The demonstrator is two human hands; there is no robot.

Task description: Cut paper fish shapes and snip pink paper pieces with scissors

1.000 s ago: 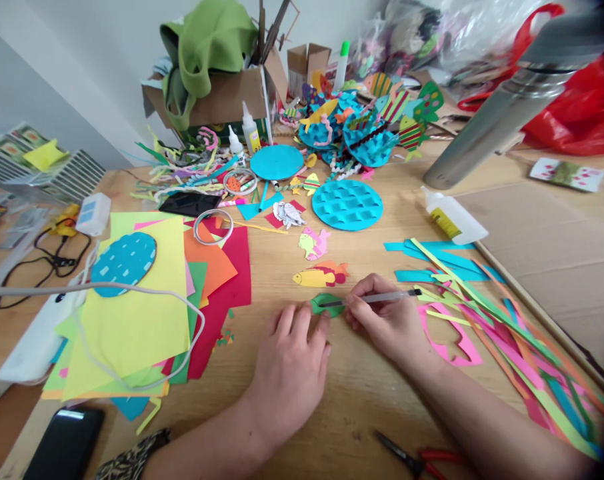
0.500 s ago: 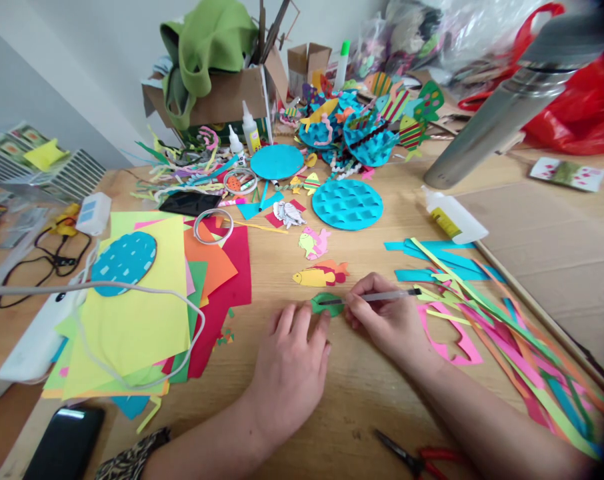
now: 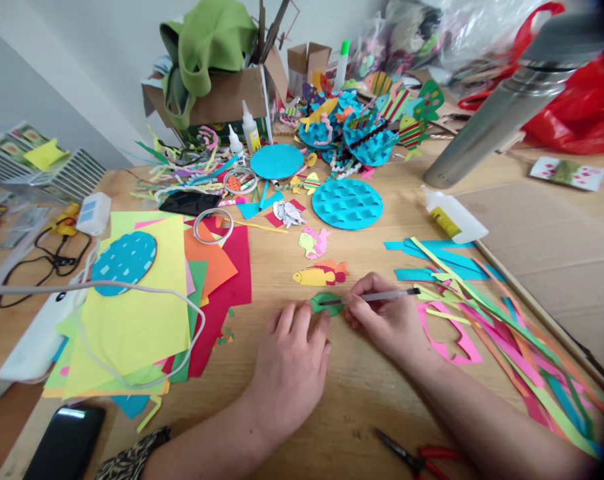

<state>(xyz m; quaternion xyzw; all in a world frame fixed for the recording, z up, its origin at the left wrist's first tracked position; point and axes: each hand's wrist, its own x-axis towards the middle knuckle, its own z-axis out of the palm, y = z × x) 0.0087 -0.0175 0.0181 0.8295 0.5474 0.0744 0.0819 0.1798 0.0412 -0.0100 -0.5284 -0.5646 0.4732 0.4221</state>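
Your left hand (image 3: 289, 360) lies open and flat, its fingertips pinning the green paper shape (image 3: 322, 307) to the worktop (image 3: 362, 407), likely against sliding. Your right hand (image 3: 389, 320) grips a pen (image 3: 382, 297), tip on the shape.

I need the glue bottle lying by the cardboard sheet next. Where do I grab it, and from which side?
Grip the glue bottle around the middle of its body, coming from above with fingers across its width. It lies on its side on the table, nozzle pointing away leftward, base toward the cardboard sheet, so both long sides look free. The right hand, holding the pen, is nearer.
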